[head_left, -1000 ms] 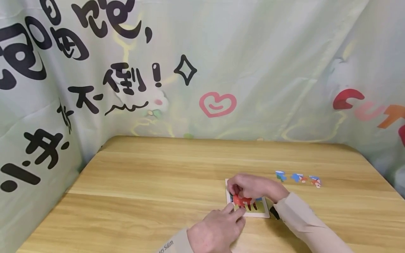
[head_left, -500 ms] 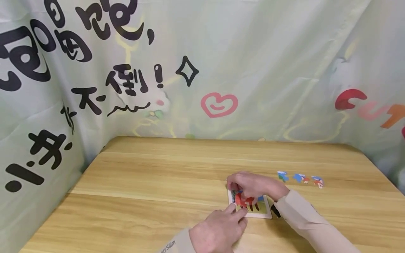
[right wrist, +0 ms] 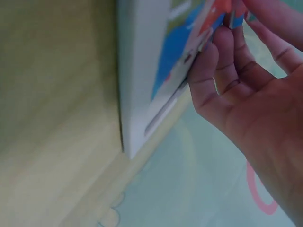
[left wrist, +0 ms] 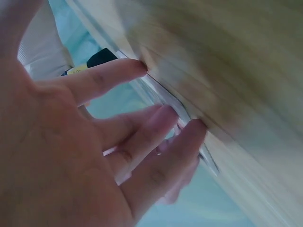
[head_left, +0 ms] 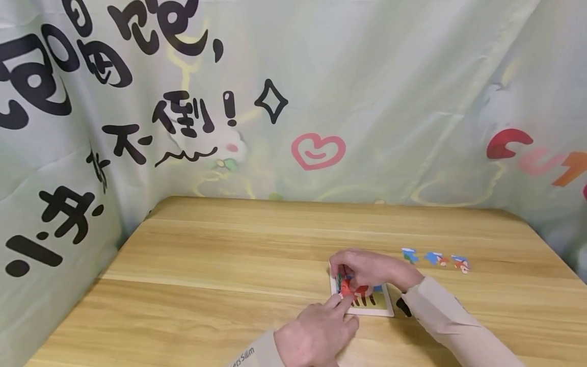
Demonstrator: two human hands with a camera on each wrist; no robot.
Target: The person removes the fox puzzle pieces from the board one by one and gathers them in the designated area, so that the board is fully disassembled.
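A framed jigsaw puzzle point(head_left: 389, 303) with a white border and a red animal picture lies on the table. My right hand point(head_left: 362, 267) is over its upper left part. In the right wrist view the thumb and fingers pinch a small orange and blue puzzle piece point(right wrist: 237, 19), partly hidden, close over the picture. My left hand point(head_left: 318, 329) reaches in from the front, its fingers spread and extended. Their tips touch the near left edge of the puzzle; in the left wrist view the fingertips point(left wrist: 196, 126) rest right by the frame's edge.
Three loose puzzle pieces lie in a row behind the right forearm: a blue and green one point(head_left: 409, 256), a blue and orange one point(head_left: 435, 258) and one with a fox face point(head_left: 460, 263). A small black object point(head_left: 403, 307) shows beside the right sleeve. A printed curtain point(head_left: 390, 102) borders the table.
The right hand's fingers shift slightly over the upper left of the picture. The left fingertips move a little on the puzzle. The head view has turned slightly.
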